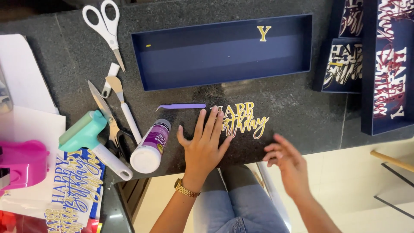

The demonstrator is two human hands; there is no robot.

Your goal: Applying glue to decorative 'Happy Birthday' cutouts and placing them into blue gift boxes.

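We press our left hand (206, 144) flat, fingers spread, on the left end of the gold birthday-lettering cutout (243, 119), just below the navy box lid (222, 51), pinning it, while our right hand (288, 163) hovers released, grasping nothing.

My left hand (206, 144) lay flat, palm down, fingers spread and stretched forward, thumb angled out to the left. A gold watch sat on that wrist, forearm running down toward me. My right hand (288, 160) hovered lower and to the right, blurred, fingers loosely curled and pointing left, holding nothing, forearm trailing off bottom right.
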